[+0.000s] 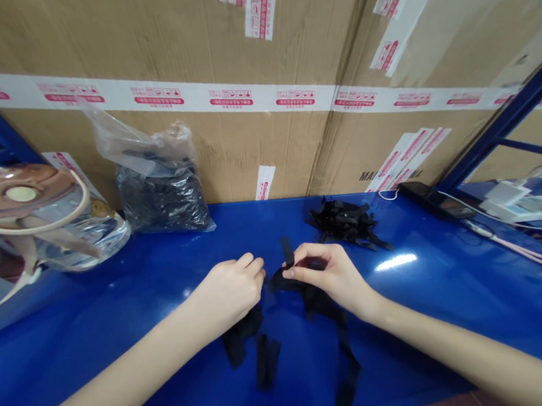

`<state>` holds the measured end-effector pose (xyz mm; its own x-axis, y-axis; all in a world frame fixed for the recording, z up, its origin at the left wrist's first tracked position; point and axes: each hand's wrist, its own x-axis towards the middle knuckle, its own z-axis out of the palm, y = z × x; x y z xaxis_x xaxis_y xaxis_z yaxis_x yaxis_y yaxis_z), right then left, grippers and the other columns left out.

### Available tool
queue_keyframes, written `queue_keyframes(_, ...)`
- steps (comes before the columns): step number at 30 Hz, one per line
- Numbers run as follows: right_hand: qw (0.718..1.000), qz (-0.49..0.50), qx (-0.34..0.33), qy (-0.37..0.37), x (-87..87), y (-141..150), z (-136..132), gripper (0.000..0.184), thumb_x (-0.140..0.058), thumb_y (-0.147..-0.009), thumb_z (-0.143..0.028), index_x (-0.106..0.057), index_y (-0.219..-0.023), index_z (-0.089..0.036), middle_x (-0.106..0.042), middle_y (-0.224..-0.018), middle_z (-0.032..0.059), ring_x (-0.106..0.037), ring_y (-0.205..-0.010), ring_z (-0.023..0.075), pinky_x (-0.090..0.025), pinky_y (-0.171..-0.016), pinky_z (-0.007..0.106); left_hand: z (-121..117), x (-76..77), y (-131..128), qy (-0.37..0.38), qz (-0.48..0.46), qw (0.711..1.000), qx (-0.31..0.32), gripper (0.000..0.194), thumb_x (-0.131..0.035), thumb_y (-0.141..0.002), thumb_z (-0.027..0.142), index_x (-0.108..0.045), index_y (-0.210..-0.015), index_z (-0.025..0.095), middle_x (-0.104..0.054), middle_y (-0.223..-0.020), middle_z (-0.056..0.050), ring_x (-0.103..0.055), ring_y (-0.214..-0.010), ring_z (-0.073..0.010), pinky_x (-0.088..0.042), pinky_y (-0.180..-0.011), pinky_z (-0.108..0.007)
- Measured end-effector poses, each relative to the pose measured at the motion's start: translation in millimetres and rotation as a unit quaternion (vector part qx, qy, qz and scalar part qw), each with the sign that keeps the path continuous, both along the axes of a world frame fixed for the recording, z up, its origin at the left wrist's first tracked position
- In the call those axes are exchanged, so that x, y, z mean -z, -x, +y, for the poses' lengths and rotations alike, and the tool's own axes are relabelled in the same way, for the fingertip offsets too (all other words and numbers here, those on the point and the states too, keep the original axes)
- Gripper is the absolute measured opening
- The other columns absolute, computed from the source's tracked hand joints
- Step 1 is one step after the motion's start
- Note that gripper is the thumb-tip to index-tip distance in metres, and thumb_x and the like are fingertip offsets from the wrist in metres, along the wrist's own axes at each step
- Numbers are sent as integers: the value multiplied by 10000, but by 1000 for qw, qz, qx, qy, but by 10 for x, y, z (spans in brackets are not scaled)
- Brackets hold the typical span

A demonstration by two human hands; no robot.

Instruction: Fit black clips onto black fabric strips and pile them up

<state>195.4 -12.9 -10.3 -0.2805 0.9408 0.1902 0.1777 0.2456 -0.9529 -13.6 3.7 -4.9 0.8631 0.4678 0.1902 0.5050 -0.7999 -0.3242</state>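
Observation:
My left hand (233,287) rests on the blue table (120,315) with its fingers curled over the end of a black strap (237,343) that trails toward me. My right hand (326,270) pinches another black strap (288,251) between thumb and fingers, its short end sticking up; the rest of it (343,353) hangs down over the table toward me. A third loose strap piece (266,360) lies between the two. The hands are a few centimetres apart.
A pile of black straps (345,222) lies behind my right hand. A clear plastic bag of black items (159,187) stands at the back left against taped cardboard boxes (251,73). Shiny wrapped packaging (42,215) sits far left. A phone (433,199) and cables (513,240) lie right.

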Motion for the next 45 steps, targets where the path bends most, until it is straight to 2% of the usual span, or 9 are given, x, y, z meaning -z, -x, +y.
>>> queue_keyframes(4, 1000, -8, -18, 7, 10, 2, -5, 185, -748, -759, -330, -657, -707, -178, -641, -729, -4, -573, -705, 150, -432, -695, 272, -2, -49, -2, 92, -125, 984, -86, 166, -529, -854, 113, -666, -762, 134, -668, -759, -42, -603, -727, -195, -396, -569, -275)
queue_keyframes(8, 1000, -27, -15, 3, 27, 17, -17, 202, -756, -753, -311, -636, -677, -167, -607, -664, -22, -533, -653, 125, -403, -644, 248, -48, -93, -49, 276, -293, 899, -169, 146, -570, -840, 207, -687, -754, 200, -660, -767, 23, -550, -626, -129, -357, -551, -237)
queue_keyframes(11, 999, -34, -8, -8, 33, 26, -21, 196, -758, -752, -267, -619, -659, -165, -601, -642, -35, -514, -632, 109, -390, -625, 231, -83, -93, -89, 351, -367, 846, -160, 163, -573, -830, 228, -693, -724, 198, -632, -723, 27, -478, -567, -108, -343, -540, -235)
queue_keyframes(16, 1000, -20, -5, -8, 28, 23, -21, 167, -747, -763, -236, -619, -678, -170, -628, -669, -37, -544, -649, 110, -411, -640, 221, -100, -84, -105, 392, -407, 815, -127, 159, -570, -838, 221, -704, -759, 185, -636, -751, 15, -477, -584, -103, -350, -552, -232)
queue_keyframes(21, 999, -43, 5, -28, 22, 11, -25, 93, -724, -796, -261, -668, -776, -190, -677, -757, -23, -605, -709, 125, -439, -674, 225, -75, -80, -75, 385, -399, 825, -111, 105, -644, -826, 277, -698, -790, 193, -639, -800, 20, -449, -582, -99, -347, -560, -235)
queue_keyframes(28, 964, -150, 30, -218, 25, -9, -83, 93, -657, -856, -181, -640, -765, -180, -656, -765, 7, -589, -741, 138, -442, -700, 251, -133, -14, -105, 359, -397, 836, -125, 148, -525, -916, 224, -649, -836, 208, -634, -876, 26, -560, -703, -116, -390, -657, -238)
queue_keyframes(35, 936, -203, 25, -287, 6, -5, -99, 83, -594, -891, -175, -611, -810, -181, -651, -781, 18, -585, -737, 142, -456, -687, 254, -128, -28, -124, 351, -397, 838, -135, 169, -502, -926, 249, -639, -836, 204, -627, -854, 23, -588, -726, -129, -408, -678, -249)
queue_keyframes(40, 929, -208, 170, -253, -146, -338, 244, 21, -636, -828, -197, -630, -846, -188, -699, -814, 15, -647, -736, 160, -491, -695, 265, 52, -151, 60, 309, -363, 861, -176, 203, -526, -911, 381, -663, -986, 251, -645, -1041, 12, -595, -722, -140, -408, -641, -262)
queue_keyframes(45, 793, -474, 310, -226, -236, -886, 611, 149, -569, -834, -177, -706, -891, -189, -728, -877, 66, -657, -845, 248, -453, -658, 310, 154, -293, 209, 288, -195, 915, -202, 204, -550, -887, 389, -687, -817, 256, -678, -901, 26, -614, -850, -189, -395, -700, -277)
